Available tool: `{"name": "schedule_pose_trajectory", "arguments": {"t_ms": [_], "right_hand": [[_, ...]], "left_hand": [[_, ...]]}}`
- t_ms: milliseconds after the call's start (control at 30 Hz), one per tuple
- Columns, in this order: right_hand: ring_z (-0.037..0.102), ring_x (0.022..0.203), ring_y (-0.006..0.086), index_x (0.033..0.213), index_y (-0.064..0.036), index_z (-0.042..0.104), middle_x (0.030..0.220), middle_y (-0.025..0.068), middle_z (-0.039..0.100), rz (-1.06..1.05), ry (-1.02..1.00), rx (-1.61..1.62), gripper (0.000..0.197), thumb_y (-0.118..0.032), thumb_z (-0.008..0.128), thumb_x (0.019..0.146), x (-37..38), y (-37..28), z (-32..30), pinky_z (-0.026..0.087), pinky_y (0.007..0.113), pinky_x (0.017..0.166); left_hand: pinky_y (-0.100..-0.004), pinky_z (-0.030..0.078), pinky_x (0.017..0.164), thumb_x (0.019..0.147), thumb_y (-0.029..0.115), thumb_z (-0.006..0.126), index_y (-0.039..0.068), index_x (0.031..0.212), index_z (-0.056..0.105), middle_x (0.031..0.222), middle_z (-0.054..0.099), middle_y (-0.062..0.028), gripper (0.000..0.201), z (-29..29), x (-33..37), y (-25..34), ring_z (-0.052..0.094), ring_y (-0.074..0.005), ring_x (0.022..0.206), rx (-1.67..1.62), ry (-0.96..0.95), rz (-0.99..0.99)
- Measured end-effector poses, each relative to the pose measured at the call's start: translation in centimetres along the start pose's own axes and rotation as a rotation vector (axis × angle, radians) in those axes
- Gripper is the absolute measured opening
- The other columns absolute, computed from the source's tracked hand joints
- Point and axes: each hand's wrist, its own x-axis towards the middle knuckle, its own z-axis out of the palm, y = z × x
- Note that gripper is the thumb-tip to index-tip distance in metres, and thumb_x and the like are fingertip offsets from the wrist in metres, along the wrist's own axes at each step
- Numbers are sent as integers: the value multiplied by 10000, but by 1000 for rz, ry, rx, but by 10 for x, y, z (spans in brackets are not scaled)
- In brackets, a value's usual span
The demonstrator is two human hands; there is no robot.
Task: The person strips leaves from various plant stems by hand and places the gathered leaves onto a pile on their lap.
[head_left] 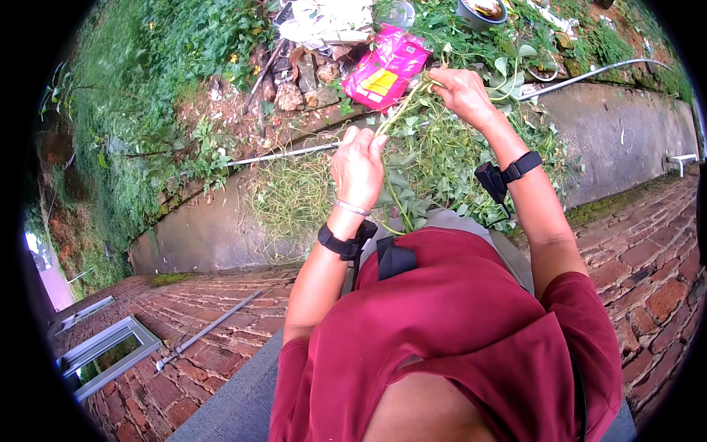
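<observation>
Pale green vine stems [402,110] stretch in a thin bundle between my hands. My left hand [359,168] is closed around their lower left end. Farther up and to the right, my right hand [462,96] pinches the other end, where a few leaves and loose stems trail off to the right. Beneath my hands lies a heap of leafy vines [460,166], reaching back toward my lap. A tangle of thinner stems [294,195], mostly without leaves, lies to the left of my left hand.
Beyond the hands lies a bright pink plastic bag [387,66] with a yellow patch. Stones [289,96] and white scraps [328,22] are beside it. A grey bucket [482,13] stands at the far right. A pipe [589,76] runs along the concrete strip [622,140]. Brick paving borders me.
</observation>
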Motion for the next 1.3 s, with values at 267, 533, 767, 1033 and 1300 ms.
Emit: {"name": "schedule_pose_trajectory", "arguments": {"t_ms": [267, 533, 767, 1033, 1300], "right_hand": [[392, 473, 70, 830, -81, 605, 572, -67, 460, 997, 234, 561, 321, -380, 693, 907, -45, 104, -85, 336, 268, 436], [318, 435, 38, 740, -114, 517, 572, -80, 422, 950, -151, 1071, 292, -218, 760, 863, -26, -67, -12, 233, 245, 419], [354, 477, 25, 988, -25, 664, 649, -73, 486, 804, -189, 1740, 240, -206, 758, 861, -17, -83, 8, 269, 205, 454], [554, 629, 54, 1106, -34, 613, 892, 10, 649, 640, -378, 1323, 281, -183, 709, 889, -27, -63, 29, 352, 170, 483], [590, 599, 116, 882, -1, 657, 662, 66, 609, 543, -543, 803, 157, -155, 687, 878, -52, -39, 23, 459, 327, 542]], "left_hand": [[-239, 433, 449, 962, 193, 619, 20, 866, 664, 749, 593, -3, 203, -32, -12, -59, 508, -68, 572, -838, -201, -587], [-215, 525, 728, 829, -61, 688, -7, 1106, 605, 929, 628, -26, 294, 10, -1, -39, 598, -84, 800, -830, -231, -361], [-197, 475, 617, 875, -40, 637, -18, 990, 660, 845, 681, -38, 119, 10, 10, 3, 600, -65, 707, -783, -209, -302], [-172, 426, 487, 914, 17, 640, -6, 1001, 659, 796, 694, -65, 92, 17, 3, 1, 624, -75, 620, -784, -207, -422], [-213, 412, 519, 894, 53, 670, 14, 878, 672, 684, 610, 23, 42, 33, -7, -19, 493, -48, 566, -454, -286, -370]]}}
